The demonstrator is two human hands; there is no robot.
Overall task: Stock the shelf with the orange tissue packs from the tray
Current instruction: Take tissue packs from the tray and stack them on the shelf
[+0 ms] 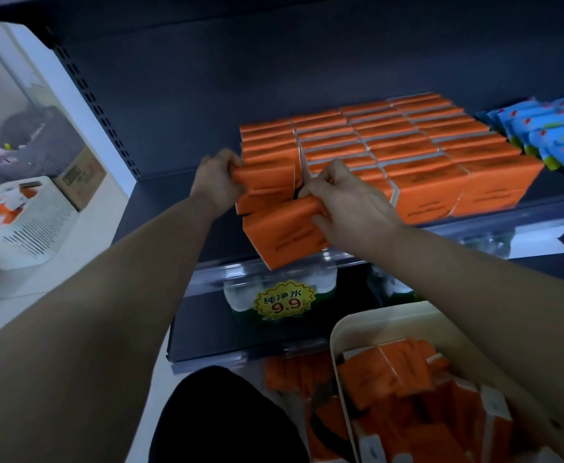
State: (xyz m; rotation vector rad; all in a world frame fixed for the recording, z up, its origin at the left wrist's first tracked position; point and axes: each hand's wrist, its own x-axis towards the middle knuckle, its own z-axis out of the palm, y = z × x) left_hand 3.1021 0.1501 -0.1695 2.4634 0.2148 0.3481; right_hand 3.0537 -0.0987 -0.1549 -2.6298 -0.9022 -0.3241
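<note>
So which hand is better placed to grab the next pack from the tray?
Right hand: the tray lies low on that side, under its forearm; the left hand is farther away.

Left hand (218,180), right hand (344,198) round orange tissue packs (284,238) (shelf (173,185) front), tray (374,317) below.

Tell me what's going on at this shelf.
A person is stocking the dark metal shelf. The left hand grips the upper orange plastic-wrapped tissue pack at its left end. The right hand grips the lower orange pack, which overhangs the shelf's front edge. Rows of stocked orange packs sit just to their right, with blue packets beyond. The cream tray at lower right holds more orange packs.
</note>
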